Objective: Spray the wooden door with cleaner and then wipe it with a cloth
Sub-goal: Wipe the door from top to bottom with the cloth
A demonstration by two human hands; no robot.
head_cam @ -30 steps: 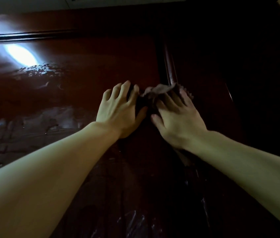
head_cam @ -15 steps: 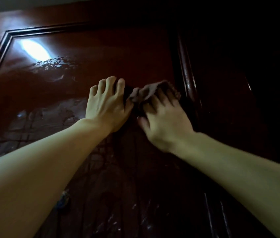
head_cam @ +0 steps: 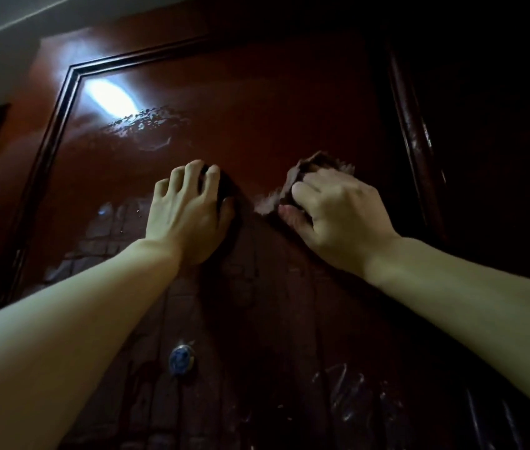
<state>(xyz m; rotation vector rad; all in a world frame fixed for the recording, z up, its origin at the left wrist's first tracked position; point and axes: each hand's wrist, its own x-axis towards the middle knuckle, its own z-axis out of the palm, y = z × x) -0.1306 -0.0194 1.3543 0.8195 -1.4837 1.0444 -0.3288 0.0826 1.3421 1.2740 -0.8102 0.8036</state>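
below left hand [head_cam: 188, 216], blue peephole [head_cam: 181, 358].

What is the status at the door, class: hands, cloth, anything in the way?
Right hand grips cloth against door. Left hand on the panel, fingers curled over something dark, unclear. Wet streaks above. Nothing in the way.

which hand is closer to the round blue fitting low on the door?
Left. The left hand rests on the door almost straight above the blue fitting. The right hand, gripping the cloth, sits up and off to the fitting's right.
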